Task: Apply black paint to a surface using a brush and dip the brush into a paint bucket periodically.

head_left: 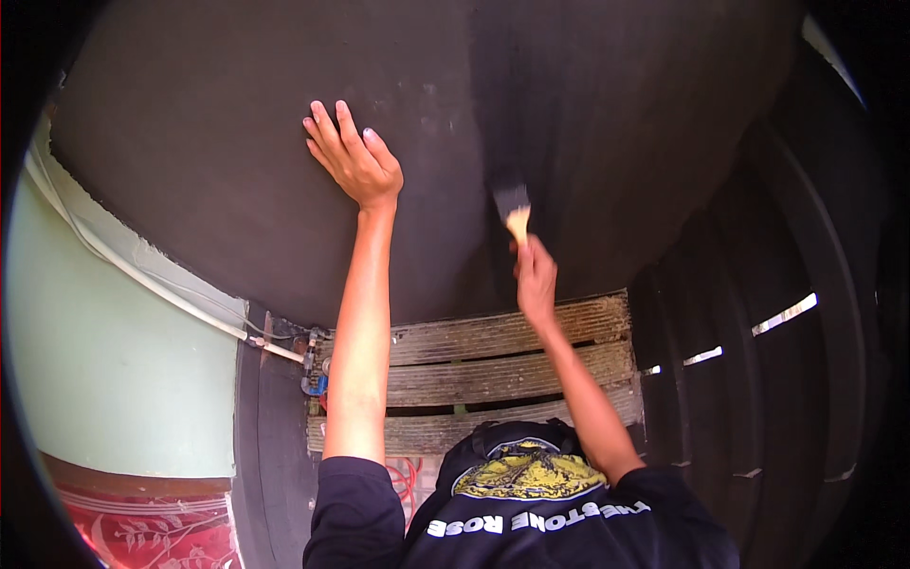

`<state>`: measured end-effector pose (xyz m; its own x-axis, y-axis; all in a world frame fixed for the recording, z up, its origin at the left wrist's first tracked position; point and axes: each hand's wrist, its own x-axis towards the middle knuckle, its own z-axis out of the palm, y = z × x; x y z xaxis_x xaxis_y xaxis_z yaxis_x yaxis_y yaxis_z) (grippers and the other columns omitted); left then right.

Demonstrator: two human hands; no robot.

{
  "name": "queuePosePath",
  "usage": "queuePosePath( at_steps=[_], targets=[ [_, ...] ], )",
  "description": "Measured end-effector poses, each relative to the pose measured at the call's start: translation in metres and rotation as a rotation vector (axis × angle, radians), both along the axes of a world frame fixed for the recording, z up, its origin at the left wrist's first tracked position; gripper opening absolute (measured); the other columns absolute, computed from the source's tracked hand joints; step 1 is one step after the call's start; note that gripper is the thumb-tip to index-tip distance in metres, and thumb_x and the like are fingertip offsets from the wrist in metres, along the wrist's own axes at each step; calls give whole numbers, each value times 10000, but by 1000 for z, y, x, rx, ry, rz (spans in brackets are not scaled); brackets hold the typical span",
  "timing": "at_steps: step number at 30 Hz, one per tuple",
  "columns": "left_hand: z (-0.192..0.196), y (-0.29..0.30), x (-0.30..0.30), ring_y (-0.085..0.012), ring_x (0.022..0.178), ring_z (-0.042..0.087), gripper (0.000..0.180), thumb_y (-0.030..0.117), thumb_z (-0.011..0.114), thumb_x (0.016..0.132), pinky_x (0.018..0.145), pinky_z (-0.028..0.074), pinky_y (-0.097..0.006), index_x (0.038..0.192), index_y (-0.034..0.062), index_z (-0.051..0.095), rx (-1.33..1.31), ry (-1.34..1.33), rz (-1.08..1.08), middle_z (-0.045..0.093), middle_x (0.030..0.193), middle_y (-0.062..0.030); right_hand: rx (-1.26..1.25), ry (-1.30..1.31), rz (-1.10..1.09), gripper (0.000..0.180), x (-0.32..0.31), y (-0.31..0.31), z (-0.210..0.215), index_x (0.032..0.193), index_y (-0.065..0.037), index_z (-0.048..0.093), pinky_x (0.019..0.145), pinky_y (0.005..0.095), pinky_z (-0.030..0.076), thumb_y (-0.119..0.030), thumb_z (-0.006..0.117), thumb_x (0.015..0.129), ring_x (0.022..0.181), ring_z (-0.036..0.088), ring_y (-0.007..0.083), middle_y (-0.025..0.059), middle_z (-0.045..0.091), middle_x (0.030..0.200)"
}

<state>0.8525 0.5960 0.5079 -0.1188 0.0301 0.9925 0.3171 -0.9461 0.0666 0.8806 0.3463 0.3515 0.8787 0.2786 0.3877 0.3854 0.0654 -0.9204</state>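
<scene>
My left hand (353, 156) lies flat with fingers spread against a large dark painted surface (209, 133). My right hand (536, 277) grips the pale wooden handle of a paintbrush (513, 211), whose dark bristles touch the same surface to the right of my left hand. Above the brush runs a darker, shinier band of paint (569, 104). The surface around my left hand looks duller and greyer.
Weathered wooden planks (493, 365) lie below the dark surface. A pale green wall (104, 379) with a white pipe (142, 280) and a small valve (313, 365) stands at the left. Dark ribbed panels (758, 379) stand on the right. A red patterned cloth (152, 536) lies at lower left.
</scene>
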Motion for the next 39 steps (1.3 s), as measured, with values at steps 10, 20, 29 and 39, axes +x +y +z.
queuePosePath(
  at_steps=[10, 20, 29, 39],
  targets=[
    [-4, 5, -8, -459, 1474, 326, 492, 189, 410, 1021, 1169, 256, -604, 1484, 31, 463, -12, 29, 30, 377, 1588, -225, -147, 296, 76, 339, -35, -67, 15, 1221, -30, 690, 540, 315, 373, -255, 520, 1033, 552, 463, 113, 20, 532, 631],
    [-4, 5, -7, -453, 1468, 343, 480, 203, 407, 1025, 1175, 255, -593, 1465, 31, 488, -5, 8, 19, 406, 1567, -234, -252, -696, -261, 640, 14, -21, 197, 1502, -99, 470, 618, 465, 481, 71, 570, 893, 675, 584, 365, 187, 544, 824],
    [0, 3, -6, -455, 1467, 344, 481, 209, 403, 1031, 1181, 244, -589, 1471, 30, 482, -7, 10, 16, 401, 1570, -234, -634, -341, -126, 585, -26, -52, 7, 1466, -34, 502, 648, 502, 482, 34, 567, 889, 737, 630, 457, 289, 602, 810],
    [-1, 4, -7, -468, 1462, 343, 489, 202, 424, 1014, 1166, 262, -604, 1469, 32, 483, -2, 9, 13, 394, 1573, -239, -159, -640, -232, 535, -25, -50, 200, 1386, -91, 613, 575, 406, 440, 53, 601, 871, 569, 530, 288, 159, 502, 659]
  ],
)
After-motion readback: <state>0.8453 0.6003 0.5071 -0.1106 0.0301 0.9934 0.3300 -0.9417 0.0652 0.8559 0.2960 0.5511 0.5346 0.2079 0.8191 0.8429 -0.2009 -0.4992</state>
